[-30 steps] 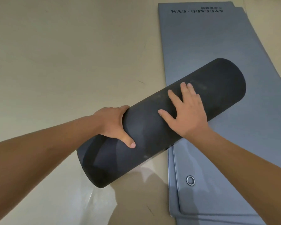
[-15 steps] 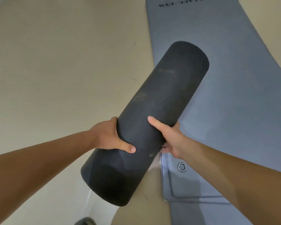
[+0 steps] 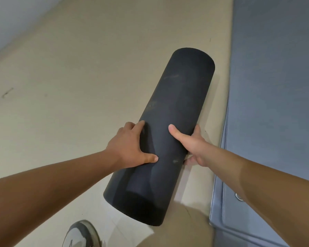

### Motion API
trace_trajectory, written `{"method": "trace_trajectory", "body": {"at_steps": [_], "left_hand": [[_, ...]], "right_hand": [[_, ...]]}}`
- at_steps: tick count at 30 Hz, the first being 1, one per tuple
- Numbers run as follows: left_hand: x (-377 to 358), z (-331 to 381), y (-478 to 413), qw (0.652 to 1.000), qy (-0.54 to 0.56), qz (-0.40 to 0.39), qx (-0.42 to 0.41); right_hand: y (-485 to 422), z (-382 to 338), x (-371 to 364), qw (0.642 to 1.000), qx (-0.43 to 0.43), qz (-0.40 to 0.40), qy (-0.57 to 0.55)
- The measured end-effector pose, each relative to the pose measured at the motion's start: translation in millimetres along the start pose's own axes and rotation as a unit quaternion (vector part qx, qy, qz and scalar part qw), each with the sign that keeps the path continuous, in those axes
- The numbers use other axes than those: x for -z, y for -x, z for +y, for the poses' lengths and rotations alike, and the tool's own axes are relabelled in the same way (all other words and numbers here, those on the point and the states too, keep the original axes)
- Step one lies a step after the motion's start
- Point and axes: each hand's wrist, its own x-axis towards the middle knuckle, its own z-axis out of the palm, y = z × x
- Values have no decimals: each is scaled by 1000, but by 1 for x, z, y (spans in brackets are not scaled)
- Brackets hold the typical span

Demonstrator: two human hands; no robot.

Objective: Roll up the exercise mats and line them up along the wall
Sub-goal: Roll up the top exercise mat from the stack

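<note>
A rolled black mat [image 3: 169,122] is lifted off the beige floor, its long axis pointing away from me and slightly right. My left hand [image 3: 130,148] grips its left side, thumb across the top and fingers wrapped along the edge. My right hand [image 3: 193,145] grips its right side, thumb on top and fingers curled underneath. Flat grey mats [image 3: 271,104] lie stacked on the floor to the right, with a metal eyelet near their front corner, partly hidden by my right forearm.
A pale wall [image 3: 12,20] meets the floor at the upper left. My grey shoe [image 3: 82,234] shows at the bottom edge below the roll. Bare beige floor [image 3: 78,86] stretches to the left.
The roll has swung from lying across the grey mats to pointing away from me, off the mats and over bare floor. My right hand shifted from pressing on top to gripping the side. The view turned left.
</note>
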Motion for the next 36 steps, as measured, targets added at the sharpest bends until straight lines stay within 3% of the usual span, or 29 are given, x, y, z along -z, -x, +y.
{"method": "trace_trajectory", "body": {"at_steps": [3,8,12,15,17,22,24,26,29,33,36], "left_hand": [[7,21,-4,992,-107,-44,-41],[0,26,-10,987,-113,-109,-8],[2,-5,-18,994,-65,-87,-4],[18,-47,-27,991,66,-116,-6],[37,-72,-30,985,121,-125,10],[91,-103,-29,999,24,19,-27],[91,-105,-25,998,4,19,-54],[81,-110,-20,996,-65,-15,-52],[75,-126,-19,977,-203,21,-63],[79,-143,-16,965,-232,48,-116],[73,-160,-11,952,-267,57,-137]], "right_hand": [[-4,-6,-14,1000,-12,20,-2],[-7,-9,-32,998,-27,47,-7],[-8,-12,-51,998,4,57,20],[0,-15,-76,990,54,71,107],[8,-17,-94,973,93,76,195],[16,-20,-126,891,260,38,371],[11,-27,-136,865,304,16,399],[6,-41,-144,873,305,-19,380],[3,-60,-153,914,263,-60,302],[-8,-53,-159,922,251,65,287],[-14,-32,-154,957,115,72,255]]}}
